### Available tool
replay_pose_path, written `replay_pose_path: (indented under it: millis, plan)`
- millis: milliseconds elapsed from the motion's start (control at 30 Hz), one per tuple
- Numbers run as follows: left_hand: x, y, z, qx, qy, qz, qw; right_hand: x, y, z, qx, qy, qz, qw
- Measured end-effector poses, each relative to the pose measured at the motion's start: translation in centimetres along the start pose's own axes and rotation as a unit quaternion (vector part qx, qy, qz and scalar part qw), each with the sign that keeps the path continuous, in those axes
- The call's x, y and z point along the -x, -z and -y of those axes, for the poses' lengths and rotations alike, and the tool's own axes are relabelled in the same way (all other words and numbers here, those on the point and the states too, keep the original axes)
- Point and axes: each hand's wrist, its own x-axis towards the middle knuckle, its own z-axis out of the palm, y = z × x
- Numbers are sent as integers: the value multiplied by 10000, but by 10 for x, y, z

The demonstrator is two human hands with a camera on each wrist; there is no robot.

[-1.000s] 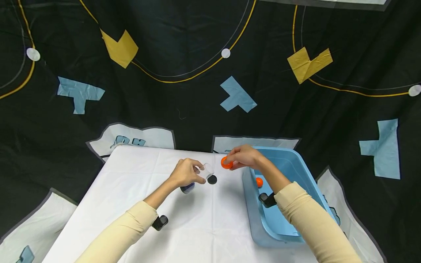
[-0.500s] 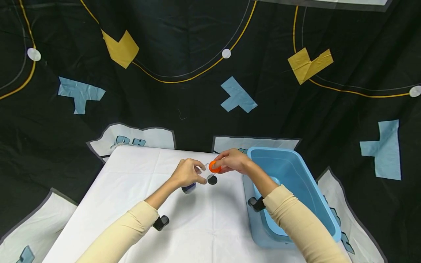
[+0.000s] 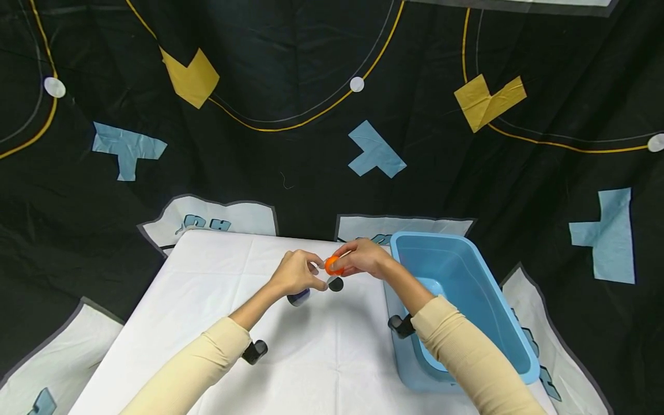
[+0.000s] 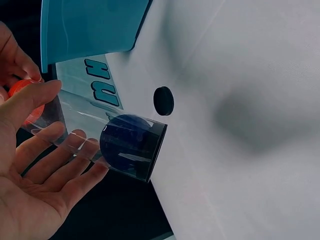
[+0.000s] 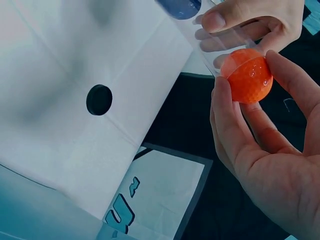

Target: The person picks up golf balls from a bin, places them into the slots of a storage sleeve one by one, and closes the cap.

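My left hand (image 3: 294,272) grips a clear plastic tube (image 4: 82,112), which is tilted above the table. A dark blue ball (image 4: 122,142) sits at the tube's lower, closed end. With thumb and fingertips my right hand (image 3: 365,257) pinches an orange golf ball (image 5: 252,82) at the tube's open mouth, and part of the ball shows behind the clear wall there. Below the hands a round black cap (image 3: 336,285) lies on the white tabletop. In the head view the fingers hide much of the tube.
To the right stands a blue plastic tub (image 3: 464,271) beside my right forearm. The white-covered table (image 3: 207,288) ends at a far edge, with a black curtain (image 3: 290,184) hanging behind it.
My right hand has carried the orange golf ball left from near the tub to the tube's mouth. The left hand with the tube has stayed nearly still.
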Motion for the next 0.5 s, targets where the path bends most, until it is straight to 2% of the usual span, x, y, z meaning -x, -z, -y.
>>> replay_pose_path:
  millis: [167, 267, 500]
  plan:
    - [-1, 0, 3, 0, -100, -33, 9999, 1, 4, 0, 16, -21, 41, 10000]
    - [-1, 0, 6, -3, -151, -94, 9998, 6, 14, -1, 28, -78, -88, 9999]
    - [3, 2, 17, -94, -9, -173, 9998, 22, 65, -17, 70, -122, -531, 9985]
